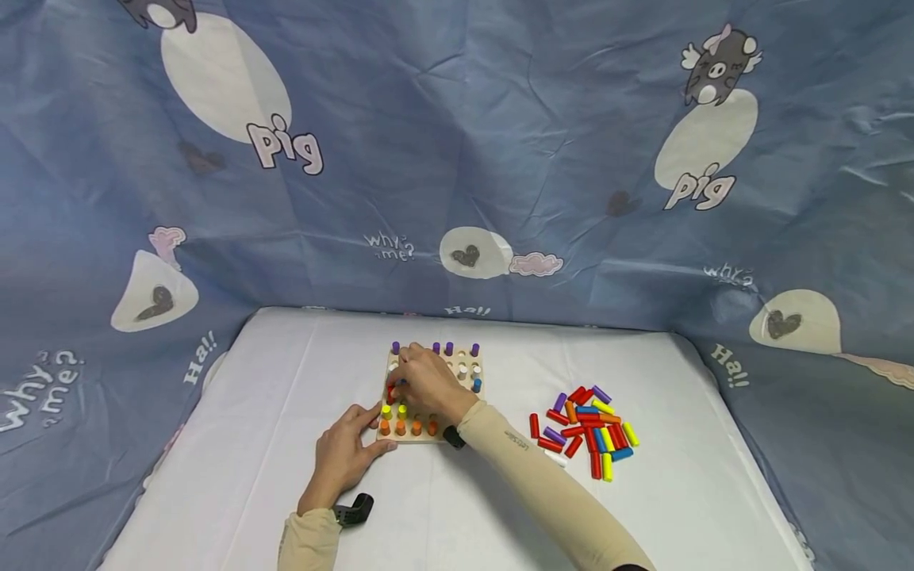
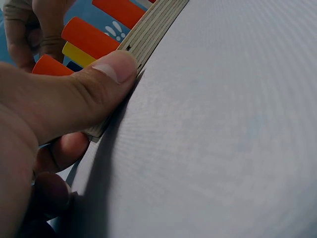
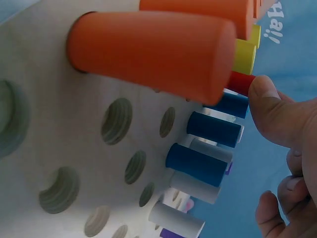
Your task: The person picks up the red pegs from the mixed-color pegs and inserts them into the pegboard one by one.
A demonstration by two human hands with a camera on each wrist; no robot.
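Observation:
A wooden pegboard (image 1: 408, 441) lies on the white table, with orange pegs (image 1: 401, 428) along its near row. Behind them stand yellow pegs (image 1: 386, 411), then blue pegs (image 3: 214, 129), white pegs (image 3: 177, 219) and, in the far row, purple pegs (image 1: 449, 349). My left hand (image 1: 344, 452) grips the board's near left corner; its thumb (image 2: 106, 74) presses on the edge in the left wrist view. Reaching over the board, my right hand (image 1: 432, 385) pinches a red peg (image 3: 241, 83) at the left side, behind the yellow ones. Whether that peg is fully seated is hidden.
Right of the board, a loose pile of pegs (image 1: 589, 422) in red, yellow, blue, purple, orange and white lies on the table (image 1: 685, 507). A blue printed cloth (image 1: 457, 174) hangs behind the table and at its sides. Several board holes (image 3: 117, 121) hold no peg.

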